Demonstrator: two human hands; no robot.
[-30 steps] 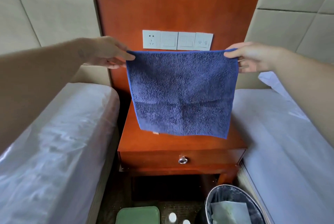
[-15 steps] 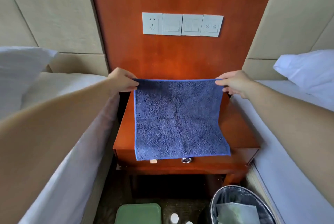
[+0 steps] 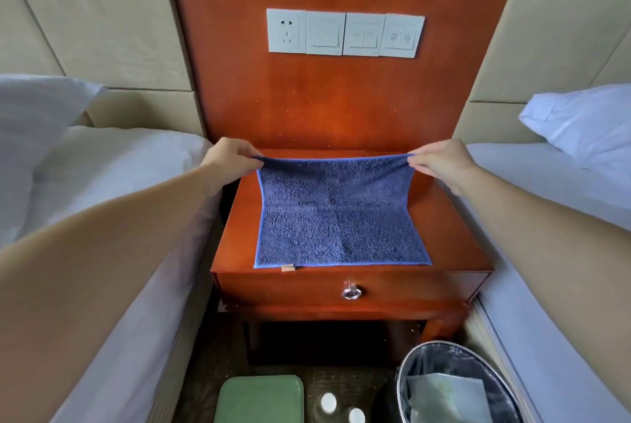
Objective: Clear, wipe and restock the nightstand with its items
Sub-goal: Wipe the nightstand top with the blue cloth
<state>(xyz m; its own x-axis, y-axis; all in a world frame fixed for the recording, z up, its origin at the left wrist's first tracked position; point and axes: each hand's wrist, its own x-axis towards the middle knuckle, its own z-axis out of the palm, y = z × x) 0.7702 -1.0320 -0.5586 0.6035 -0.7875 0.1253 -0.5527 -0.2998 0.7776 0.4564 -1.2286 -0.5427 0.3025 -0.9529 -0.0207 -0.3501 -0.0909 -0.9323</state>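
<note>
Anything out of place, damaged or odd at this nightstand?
The green tray and two white-capped bottles sit on the floor under the nightstand, not on it. Pale specks dot the wood panel above the blue cloth. Nothing looks spilled.

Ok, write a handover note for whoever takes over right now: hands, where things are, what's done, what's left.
Left hand pinches the cloth's far left corner; right hand pinches the far right one.
Cloth: near half flat on the nightstand, far edge lifted.
Green tray and two bottles are on the floor below, beside the bin.
Done: clearing, apparently.
Left: wipe, restock.
</note>
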